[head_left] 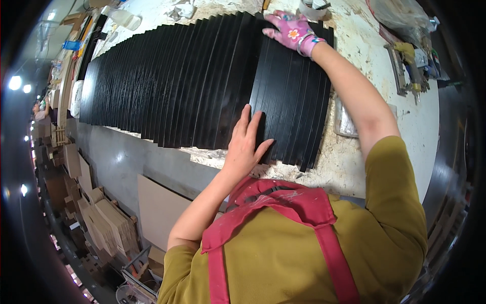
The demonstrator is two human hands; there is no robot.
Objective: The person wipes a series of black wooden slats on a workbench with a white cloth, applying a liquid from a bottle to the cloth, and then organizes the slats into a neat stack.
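Observation:
A long row of glossy black strips (177, 81) lies side by side across the workbench, the ones on the left overlapping like steps. Toward the right, several black strips (291, 96) lie flat and close together. My bare left hand (245, 139) rests at their near ends, fingers spread on the black surface. At the far ends, my right hand (291, 31), in a pink flowered glove, lies over the strips with its fingers apart. Neither hand is wrapped round a strip. Part of the right fingertips is hard to make out.
The white workbench (412, 131) is stained. A clear plastic box (345, 120) sits right of the strips; hand tools (410, 66) and a plastic bag (400, 17) lie farther right. A white tub (313, 10) stands at the back. Cardboard sheets (109, 223) stand on the floor at left.

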